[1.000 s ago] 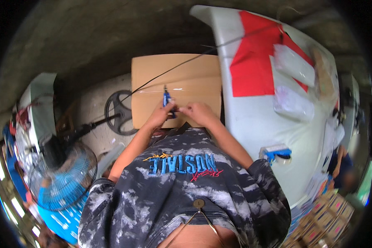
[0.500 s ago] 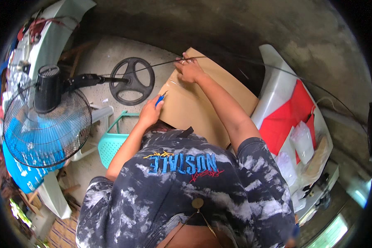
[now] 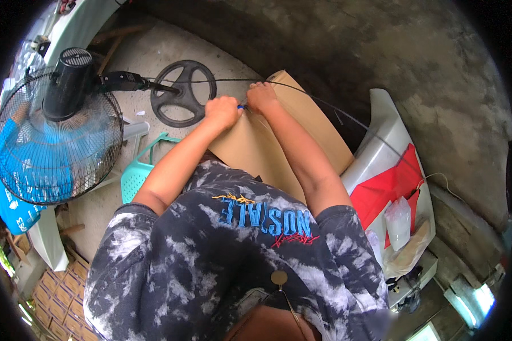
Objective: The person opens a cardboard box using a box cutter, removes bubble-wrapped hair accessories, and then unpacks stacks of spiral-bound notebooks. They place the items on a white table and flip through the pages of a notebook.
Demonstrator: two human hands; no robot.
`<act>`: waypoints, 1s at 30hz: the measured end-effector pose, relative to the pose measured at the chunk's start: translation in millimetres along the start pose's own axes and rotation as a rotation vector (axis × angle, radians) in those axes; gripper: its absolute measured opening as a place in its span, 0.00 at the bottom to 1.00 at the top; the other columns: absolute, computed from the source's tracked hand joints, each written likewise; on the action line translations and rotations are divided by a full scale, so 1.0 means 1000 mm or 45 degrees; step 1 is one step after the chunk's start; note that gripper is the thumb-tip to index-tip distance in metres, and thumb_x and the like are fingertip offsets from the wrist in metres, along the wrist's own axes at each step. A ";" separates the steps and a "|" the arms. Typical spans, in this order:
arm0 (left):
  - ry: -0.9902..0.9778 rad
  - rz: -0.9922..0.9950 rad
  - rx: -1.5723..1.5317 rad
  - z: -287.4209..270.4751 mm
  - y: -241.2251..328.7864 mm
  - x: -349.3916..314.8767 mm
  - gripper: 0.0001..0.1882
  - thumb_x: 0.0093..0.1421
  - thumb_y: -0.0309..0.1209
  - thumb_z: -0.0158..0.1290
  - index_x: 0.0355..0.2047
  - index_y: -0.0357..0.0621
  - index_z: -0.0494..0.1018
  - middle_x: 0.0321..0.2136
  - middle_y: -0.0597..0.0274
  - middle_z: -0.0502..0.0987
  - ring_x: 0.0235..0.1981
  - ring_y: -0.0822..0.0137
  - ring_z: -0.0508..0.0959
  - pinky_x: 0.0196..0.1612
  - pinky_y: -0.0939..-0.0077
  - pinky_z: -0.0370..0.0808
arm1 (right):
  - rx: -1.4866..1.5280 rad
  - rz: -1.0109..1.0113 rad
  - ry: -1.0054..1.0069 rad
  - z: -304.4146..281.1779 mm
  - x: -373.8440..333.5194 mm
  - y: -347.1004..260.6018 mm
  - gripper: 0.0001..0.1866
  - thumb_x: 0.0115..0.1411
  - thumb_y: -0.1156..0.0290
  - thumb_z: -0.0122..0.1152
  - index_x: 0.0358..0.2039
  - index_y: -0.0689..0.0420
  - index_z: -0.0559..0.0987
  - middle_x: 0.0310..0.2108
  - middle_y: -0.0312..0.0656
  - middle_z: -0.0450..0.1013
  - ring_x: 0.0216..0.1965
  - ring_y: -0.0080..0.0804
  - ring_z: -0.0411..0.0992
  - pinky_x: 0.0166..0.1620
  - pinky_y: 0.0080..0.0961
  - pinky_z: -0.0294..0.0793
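Note:
A brown cardboard box [image 3: 301, 116] stands in front of my body, its top face bulging and creased. My left hand [image 3: 223, 112] is closed in a fist at the box's left edge. From it, toward the other hand, sticks out a slim blue tool [image 3: 242, 107], which had a thin pointed tip earlier; its tip is now hard to make out. My right hand [image 3: 261, 98] is curled over the box's far left edge, fingers bent around the cardboard. The two hands are close together, with the tool between them.
A black caged fan [image 3: 60, 136] stands at the left, its round base [image 3: 183, 94] beyond the box. A dark cable [image 3: 330, 108] crosses over the box. A green plastic stool [image 3: 139, 176] is at my left. At right, red cloth [image 3: 389, 184] lies over a pale curved panel [image 3: 389, 125].
My left hand has moved up and right along the box edge with the blue tool, close to my right hand. The view has shifted a little.

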State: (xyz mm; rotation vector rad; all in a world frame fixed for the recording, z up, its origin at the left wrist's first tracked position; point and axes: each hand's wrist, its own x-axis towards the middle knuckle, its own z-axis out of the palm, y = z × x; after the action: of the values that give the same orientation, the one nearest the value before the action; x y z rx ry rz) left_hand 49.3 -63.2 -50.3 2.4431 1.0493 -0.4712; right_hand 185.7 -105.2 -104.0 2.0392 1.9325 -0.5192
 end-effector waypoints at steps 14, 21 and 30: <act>-0.066 0.000 -0.277 0.009 -0.010 -0.005 0.20 0.52 0.46 0.53 0.44 0.56 0.75 0.37 0.52 0.77 0.40 0.54 0.76 0.43 0.62 0.72 | 0.896 0.262 0.547 0.044 -0.126 0.026 0.18 0.52 0.70 0.51 0.44 0.59 0.73 0.51 0.53 0.66 0.52 0.48 0.64 0.58 0.42 0.54; -0.034 0.078 -0.650 0.015 -0.016 -0.014 0.22 0.52 0.48 0.54 0.45 0.54 0.74 0.37 0.54 0.78 0.40 0.56 0.77 0.43 0.67 0.71 | 0.644 0.589 0.517 0.061 -0.095 -0.017 0.46 0.50 0.57 0.62 0.62 0.62 0.49 0.63 0.55 0.45 0.65 0.53 0.40 0.62 0.51 0.44; 0.086 0.052 -0.777 0.024 -0.011 -0.020 0.22 0.51 0.48 0.56 0.44 0.55 0.75 0.36 0.56 0.78 0.37 0.59 0.78 0.40 0.69 0.72 | 0.496 0.764 0.439 0.087 -0.136 -0.003 0.44 0.44 0.88 0.49 0.63 0.48 0.51 0.65 0.48 0.40 0.65 0.53 0.41 0.62 0.53 0.43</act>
State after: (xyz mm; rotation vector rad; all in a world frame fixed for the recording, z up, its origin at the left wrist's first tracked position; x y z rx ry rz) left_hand 24.8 -80.7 -64.5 1.9383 0.9874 -0.0356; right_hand 171.7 -265.5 -121.6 2.9613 1.3120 -0.4353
